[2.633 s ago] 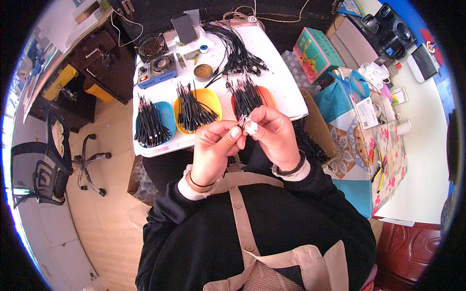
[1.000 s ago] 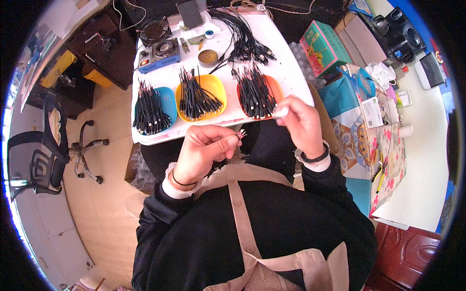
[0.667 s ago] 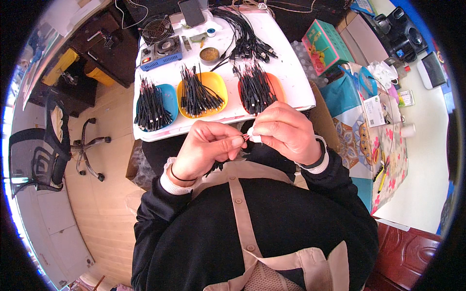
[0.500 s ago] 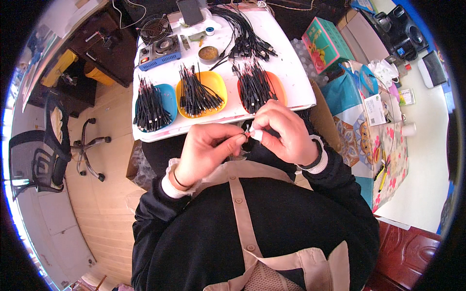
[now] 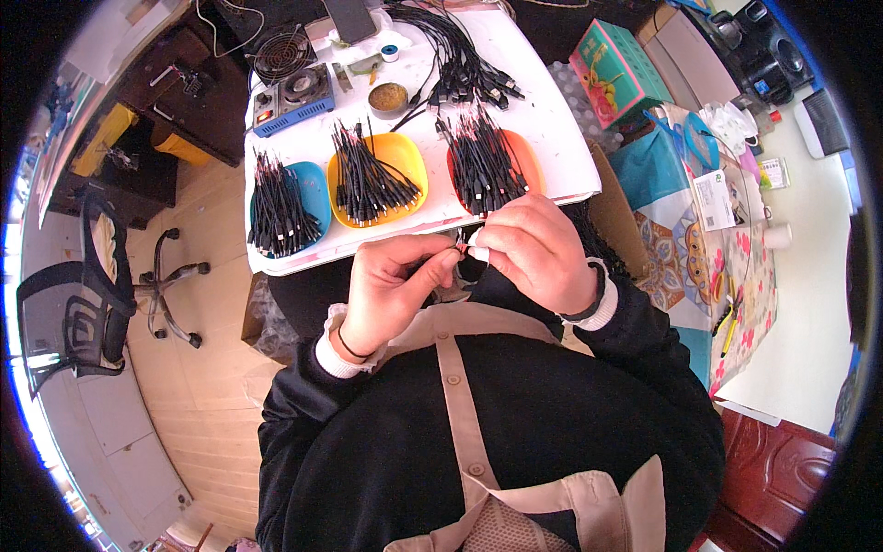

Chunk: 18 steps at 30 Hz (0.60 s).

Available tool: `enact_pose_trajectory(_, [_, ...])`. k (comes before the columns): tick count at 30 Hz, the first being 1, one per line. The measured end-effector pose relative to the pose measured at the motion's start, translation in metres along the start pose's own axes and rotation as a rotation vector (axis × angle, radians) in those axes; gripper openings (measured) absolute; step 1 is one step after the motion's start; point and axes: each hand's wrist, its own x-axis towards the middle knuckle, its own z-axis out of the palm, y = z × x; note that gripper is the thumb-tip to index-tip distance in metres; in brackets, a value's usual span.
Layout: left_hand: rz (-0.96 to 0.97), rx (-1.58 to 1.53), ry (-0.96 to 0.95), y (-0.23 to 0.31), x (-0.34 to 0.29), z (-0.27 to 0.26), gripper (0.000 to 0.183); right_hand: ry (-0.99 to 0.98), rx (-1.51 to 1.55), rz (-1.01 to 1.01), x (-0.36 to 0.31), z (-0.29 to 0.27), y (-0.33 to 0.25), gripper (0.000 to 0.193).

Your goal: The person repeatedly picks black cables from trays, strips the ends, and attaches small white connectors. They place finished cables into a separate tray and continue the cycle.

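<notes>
Over the table's front edge, my two hands meet fingertip to fingertip. My left hand (image 5: 397,281) is closed in a pinch on a thin cable, whose reddish wire end (image 5: 462,247) shows at the fingertips. My right hand (image 5: 541,253) is closed as well, its thumb and forefinger at that wire end. A small white piece (image 5: 475,248) shows at its fingertips; whether it is held or wrapped on a finger I cannot tell. Just beyond are bundles of short black cables in a blue tray (image 5: 315,175), a yellow tray (image 5: 412,158) and an orange tray (image 5: 524,161).
Behind the trays stand a blue device with a fan (image 5: 296,103), a round tin (image 5: 388,99) and a spool (image 5: 390,52). Long black cables (image 5: 460,69) lie at the back. A green box (image 5: 618,74) and a cloth-covered surface (image 5: 681,267) are to the right, an office chair (image 5: 83,285) to the left.
Both hands stay together at the wire end. The right fingers have shifted slightly left and closed in, and less of the white piece shows. The view has tilted slightly.
</notes>
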Motion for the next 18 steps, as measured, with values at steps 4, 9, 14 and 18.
enact_pose_trajectory(4, [0.498, 0.771, 0.048, -0.003, -0.003, 0.001, 0.015, -0.083, 0.244, 0.296, -0.005, 0.006, -0.002, 0.02])
enact_pose_trajectory(9, [0.639, 0.839, 0.027, -0.006, -0.007, 0.001, 0.017, -0.207, 1.493, 1.041, -0.012, 0.008, -0.003, 0.012])
enact_pose_trajectory(14, [-0.016, -0.009, -0.052, -0.001, -0.016, -0.005, 0.01, -0.156, 0.476, 0.449, -0.009, -0.007, -0.013, 0.02])
enact_pose_trajectory(18, [-0.178, -0.225, -0.182, 0.0, -0.015, -0.009, 0.012, -0.049, 0.19, 0.073, 0.0, 0.001, -0.017, 0.024])
